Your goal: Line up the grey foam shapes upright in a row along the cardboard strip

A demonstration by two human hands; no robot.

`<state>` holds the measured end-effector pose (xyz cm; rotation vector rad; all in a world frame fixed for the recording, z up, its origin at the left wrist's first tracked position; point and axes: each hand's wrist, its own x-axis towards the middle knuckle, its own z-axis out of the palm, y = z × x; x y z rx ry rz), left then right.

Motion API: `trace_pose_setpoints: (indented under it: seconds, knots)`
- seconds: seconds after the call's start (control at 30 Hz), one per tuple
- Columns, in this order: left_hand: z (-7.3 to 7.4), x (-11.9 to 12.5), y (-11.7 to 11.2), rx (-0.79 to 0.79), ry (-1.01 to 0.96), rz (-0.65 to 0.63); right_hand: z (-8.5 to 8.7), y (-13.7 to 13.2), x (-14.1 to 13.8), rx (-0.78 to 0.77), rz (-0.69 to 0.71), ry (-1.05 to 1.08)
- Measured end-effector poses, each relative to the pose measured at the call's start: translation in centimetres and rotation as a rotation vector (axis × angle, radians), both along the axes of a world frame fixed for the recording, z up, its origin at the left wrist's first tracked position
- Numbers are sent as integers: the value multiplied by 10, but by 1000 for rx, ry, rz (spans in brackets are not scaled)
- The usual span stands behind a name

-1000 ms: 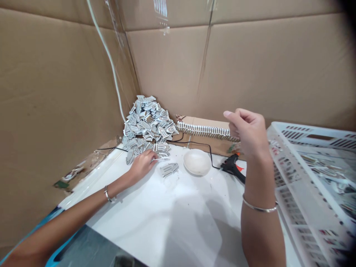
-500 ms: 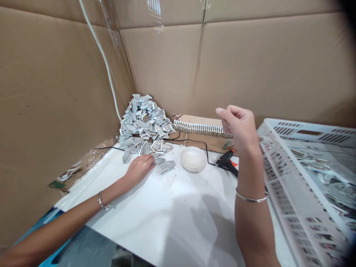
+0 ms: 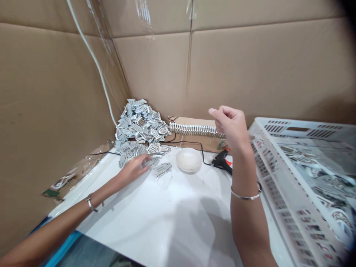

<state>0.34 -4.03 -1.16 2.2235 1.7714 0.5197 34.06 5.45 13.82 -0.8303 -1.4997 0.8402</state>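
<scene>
My left hand [image 3: 135, 167] is low over the white table at the front of the pile, with thumb and fingers closed round the end of a flat grey pointed piece [image 3: 151, 161]. Just to its right lies another such grey piece [image 3: 162, 170], flat on the table. The heap of grey and white pointed pieces [image 3: 139, 128] rises behind this hand. My right hand [image 3: 231, 124] is raised at the right with its fingers curled shut; whatever they hold, if anything, is hidden. Below and behind it runs a row of pieces standing on edge [image 3: 191, 129].
A small white bowl [image 3: 189, 160] stands mid-table. Right of it lies a black and orange glue gun [image 3: 221, 160] with its cord. A white plastic crate [image 3: 280, 189] holding many pieces flanks the right side. Cardboard walls [image 3: 152, 74] enclose the back and left.
My left hand has turned and now has a grey piece between thumb and fingers, lifted away from the neighbouring piece. My right hand keeps its curled pose; the whole view has shifted slightly.
</scene>
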Motion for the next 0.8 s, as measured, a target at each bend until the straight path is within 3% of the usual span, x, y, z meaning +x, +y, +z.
trace_pose_setpoints:
  seconds: [0.1, 0.27, 0.43, 0.8]
  knots:
    - [12, 5, -3, 27, -87, 11, 0, 0, 1, 17, -8, -16]
    - [22, 34, -8, -7, -133, -54, 0, 0, 2, 28, 3, -15]
    - [23, 51, -7, -49, -103, -40, 0, 0, 4, 28, 8, 18]
    - [21, 55, -2, -113, 34, -31, 0, 2, 9, 35, 6, 18]
